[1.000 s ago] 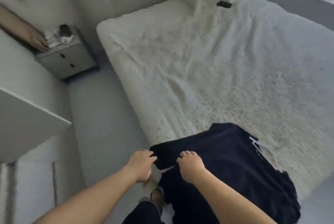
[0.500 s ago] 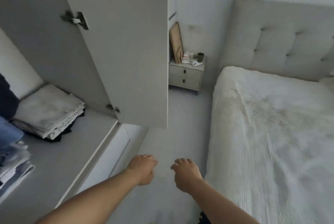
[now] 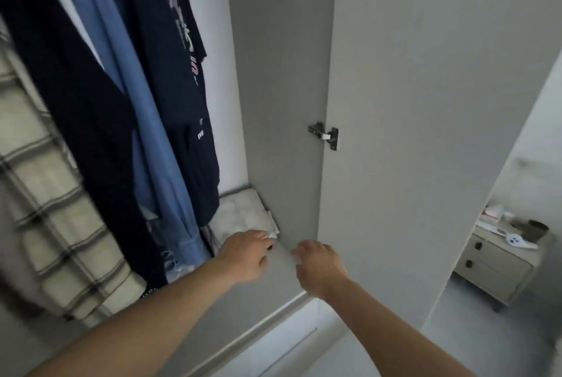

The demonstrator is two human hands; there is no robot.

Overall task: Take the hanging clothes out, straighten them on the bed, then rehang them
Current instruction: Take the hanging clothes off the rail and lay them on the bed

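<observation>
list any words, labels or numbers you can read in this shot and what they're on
Nothing can be read in full.
Navy t-shirt, chest print: pale and pinkish marks, too blurred to read.
Navy t-shirt, small white tag lower down: a few letters, too small to make out.
Things on the nightstand: no text that can be read.
Neither the left hand nor the right hand holds anything printed.

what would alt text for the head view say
Two bare hands, the left hand and right hand, reach empty toward an open wardrobe. Inside hang a plaid garment, a dark garment, a light blue shirt and a navy printed t-shirt, above folded white cloth.
</observation>
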